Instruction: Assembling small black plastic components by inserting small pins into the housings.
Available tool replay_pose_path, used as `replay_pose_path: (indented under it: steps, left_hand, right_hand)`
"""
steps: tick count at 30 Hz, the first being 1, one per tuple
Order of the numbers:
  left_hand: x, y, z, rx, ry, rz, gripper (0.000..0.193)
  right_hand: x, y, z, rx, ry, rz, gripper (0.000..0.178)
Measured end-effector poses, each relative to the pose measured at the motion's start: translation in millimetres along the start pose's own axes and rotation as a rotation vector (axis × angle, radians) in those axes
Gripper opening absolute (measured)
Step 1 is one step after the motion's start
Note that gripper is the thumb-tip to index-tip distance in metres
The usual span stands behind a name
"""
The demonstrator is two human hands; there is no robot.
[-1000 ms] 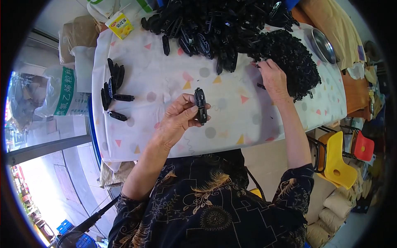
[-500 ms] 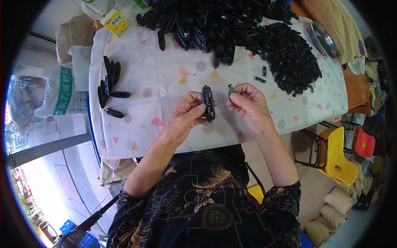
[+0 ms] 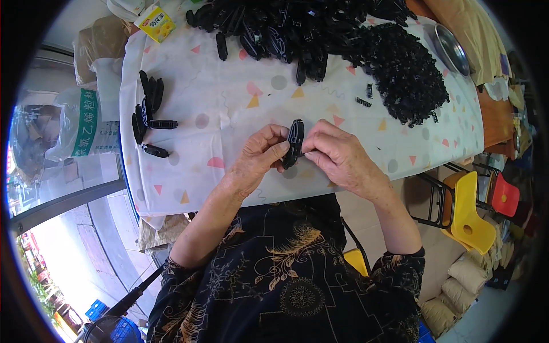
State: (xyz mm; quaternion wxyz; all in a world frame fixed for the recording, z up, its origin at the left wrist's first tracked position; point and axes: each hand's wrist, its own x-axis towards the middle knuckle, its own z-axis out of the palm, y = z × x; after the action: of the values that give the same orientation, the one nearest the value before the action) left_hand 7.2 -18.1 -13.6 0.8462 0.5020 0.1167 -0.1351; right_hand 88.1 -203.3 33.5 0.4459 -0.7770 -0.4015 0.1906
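My left hand [image 3: 262, 154] pinches a long black plastic part [image 3: 295, 143] between thumb and fingers, held upright above the table. Against the right side of that part, my right hand [image 3: 337, 153] has its fingertips pressed together. The small black piece it held is now hidden behind the fingers. Several similar long black parts [image 3: 150, 103] lie in a loose group at the table's left. A big heap of long black parts [image 3: 280, 34] covers the far middle, beside a heap of small black pieces [image 3: 406, 80]. Two small pieces [image 3: 363, 102] lie apart from that heap.
A patterned cloth [image 3: 200, 166] covers the table. At the far left corner stands a yellow box [image 3: 155, 24]; at the far right rests a round metal tray [image 3: 451, 50]. Yellow [image 3: 468, 214] and red chairs [image 3: 505, 194] stand right of the table, a plastic bag [image 3: 80, 123] left.
My right hand has moved left to meet the long black part, and its small piece has gone out of sight. The left hand has turned the part slightly.
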Motion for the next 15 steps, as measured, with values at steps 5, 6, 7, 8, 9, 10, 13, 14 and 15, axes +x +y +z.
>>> replay_pose_path:
  steps: [5, 6, 7, 8, 9, 10, 13, 14, 15]
  left_hand:
    - [1.7, -3.5, -2.4, 0.144, -0.041, 0.005, 0.015]
    - [1.9, -3.6, -2.3, 0.178, -0.047, 0.001, 0.014]
    - [1.9, -4.5, -2.6, 0.177, -0.046, -0.002, 0.014]
    - [1.4, -5.3, -2.7, 0.177, -0.041, -0.019, 0.014]
    - [1.1, -6.1, -3.2, 0.177, -0.036, -0.037, 0.013]
    - [1.0, -7.1, -4.4, 0.174, -0.034, -0.039, 0.013]
    - [1.2, -7.2, -6.6, 0.120, -0.030, -0.033, 0.013]
    - [0.6, -6.7, -6.5, 0.085, -0.025, -0.011, 0.014]
    - [0.1, -5.9, -6.4, 0.051, -0.019, 0.010, 0.015]
  right_hand:
    - [4.0, -3.6, -3.1, -0.120, -0.101, -0.046, 0.011]
    - [5.1, -2.2, -2.9, -0.172, -0.132, -0.078, 0.011]
    - [6.5, -0.7, -2.6, -0.170, -0.134, -0.076, 0.011]
    - [8.1, 0.4, -2.4, -0.175, -0.139, -0.101, 0.011]
    - [9.7, 1.7, -2.1, -0.180, -0.143, -0.126, 0.011]
    - [10.9, 3.7, -1.5, -0.179, -0.146, -0.125, 0.011]
    - [12.5, 11.3, 2.2, -0.018, -0.080, -0.043, 0.020]
    - [11.2, 14.4, 6.6, 0.107, -0.030, 0.068, 0.028]
    - [9.5, 17.6, 11.2, 0.232, 0.020, 0.178, 0.036]
